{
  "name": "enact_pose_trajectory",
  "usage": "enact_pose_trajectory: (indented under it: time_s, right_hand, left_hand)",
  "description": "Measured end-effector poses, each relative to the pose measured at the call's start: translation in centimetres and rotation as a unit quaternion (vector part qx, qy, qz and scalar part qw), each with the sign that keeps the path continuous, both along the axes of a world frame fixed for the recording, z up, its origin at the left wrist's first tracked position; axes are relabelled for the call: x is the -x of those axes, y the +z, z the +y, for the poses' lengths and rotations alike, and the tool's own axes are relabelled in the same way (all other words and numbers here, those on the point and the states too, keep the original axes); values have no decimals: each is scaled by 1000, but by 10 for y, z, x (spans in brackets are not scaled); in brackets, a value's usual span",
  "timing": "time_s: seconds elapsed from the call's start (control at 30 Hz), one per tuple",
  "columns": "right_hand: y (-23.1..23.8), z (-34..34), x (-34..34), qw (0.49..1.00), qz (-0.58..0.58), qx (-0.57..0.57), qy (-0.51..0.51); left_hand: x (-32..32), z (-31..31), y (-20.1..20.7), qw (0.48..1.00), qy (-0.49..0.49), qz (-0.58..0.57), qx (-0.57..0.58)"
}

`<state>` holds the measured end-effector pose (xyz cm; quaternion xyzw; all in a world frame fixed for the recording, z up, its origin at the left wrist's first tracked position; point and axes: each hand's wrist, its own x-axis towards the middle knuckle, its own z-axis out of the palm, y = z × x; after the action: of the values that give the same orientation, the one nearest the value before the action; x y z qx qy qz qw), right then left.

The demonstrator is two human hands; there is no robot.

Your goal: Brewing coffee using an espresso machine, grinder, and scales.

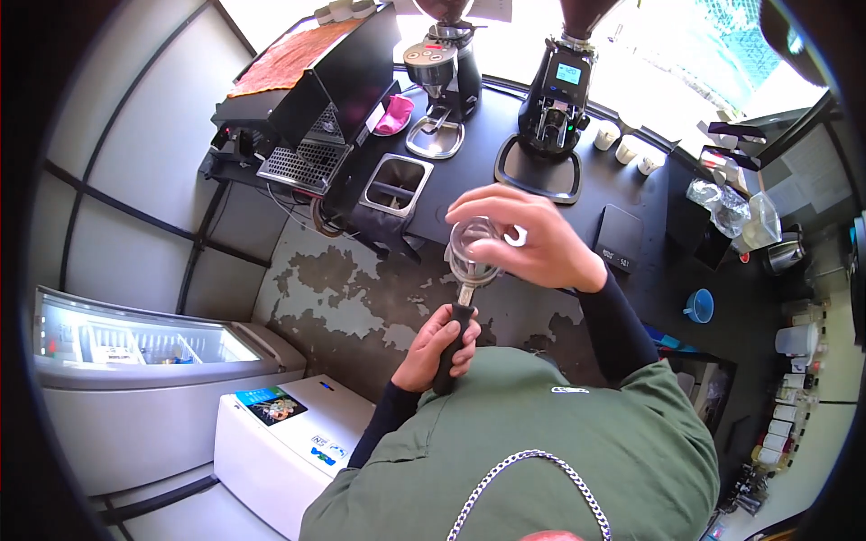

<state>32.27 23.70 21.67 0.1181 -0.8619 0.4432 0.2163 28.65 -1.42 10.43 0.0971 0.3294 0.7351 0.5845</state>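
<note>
My left hand is wrapped around the black handle of a portafilter, held in front of my body with its head pointing away from me. A shiny round ring sits over the portafilter's head. My right hand curves over this ring from the right, thumb and fingers on opposite sides of it. Part of its rim is hidden behind the thumb, and the inside of the basket cannot be made out clearly.
Ahead on the dark counter stand an espresso machine, two coffee grinders, a knock box, paper cups and a scale. A blue cup is right; a chest freezer left.
</note>
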Motion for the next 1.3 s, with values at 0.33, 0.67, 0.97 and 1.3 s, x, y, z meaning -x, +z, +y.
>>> enact_pose_trajectory:
  time_s: [0.33, 0.67, 0.97, 1.3]
  right_hand:
    - [-73, -71, 7, 939, -68, 335, 26]
    - [-55, -48, 26, 921, -129, 308, 200]
    - [-59, -80, 17, 931, -114, 343, 39]
    - [-82, -89, 43, 870, 47, 470, -139]
  left_hand:
    - [74, -43, 16, 978, -182, 91, 50]
    - [84, -37, 36, 934, -314, 148, 81]
    - [85, -50, 38, 955, -250, 125, 100]
    - [79, -50, 37, 975, -146, 140, 95]
